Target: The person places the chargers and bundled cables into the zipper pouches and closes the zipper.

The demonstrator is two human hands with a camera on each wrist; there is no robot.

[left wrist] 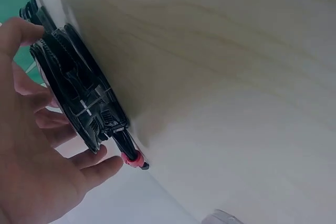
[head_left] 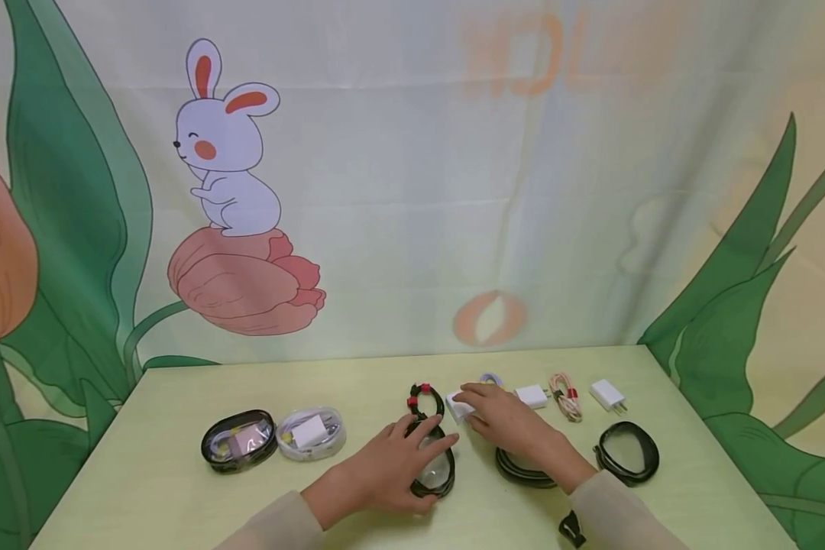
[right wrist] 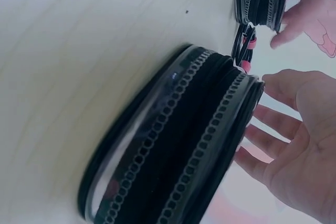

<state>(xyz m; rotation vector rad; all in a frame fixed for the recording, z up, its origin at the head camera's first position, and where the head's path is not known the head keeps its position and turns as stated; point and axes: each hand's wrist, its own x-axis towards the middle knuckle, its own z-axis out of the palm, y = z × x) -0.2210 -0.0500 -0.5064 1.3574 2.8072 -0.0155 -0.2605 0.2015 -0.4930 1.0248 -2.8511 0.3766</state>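
My left hand (head_left: 393, 470) lies spread over a clear pouch with black edging (head_left: 435, 475); in the left wrist view its thumb is at one end of the black zipped side (left wrist: 79, 85) and fingertips are near the other. Just beyond that pouch is a coiled black cable (head_left: 415, 399) with red clips. My right hand (head_left: 512, 420) reaches forward with extended fingers, the tips overlapping a white charger (head_left: 458, 406) in the head view. Below its wrist lies another black-edged pouch (head_left: 522, 472), its zipper (right wrist: 173, 129) large in the right wrist view. What lies under the right palm is hidden.
Two filled cases, one black-rimmed (head_left: 239, 441) and one clear (head_left: 311, 434), sit at left. Toward the back right are a white charger (head_left: 531, 396), a pink cable (head_left: 566, 397) and another charger (head_left: 608, 396). A black round pouch (head_left: 628, 454) lies at right. A printed curtain (head_left: 385, 191) hangs behind the table.
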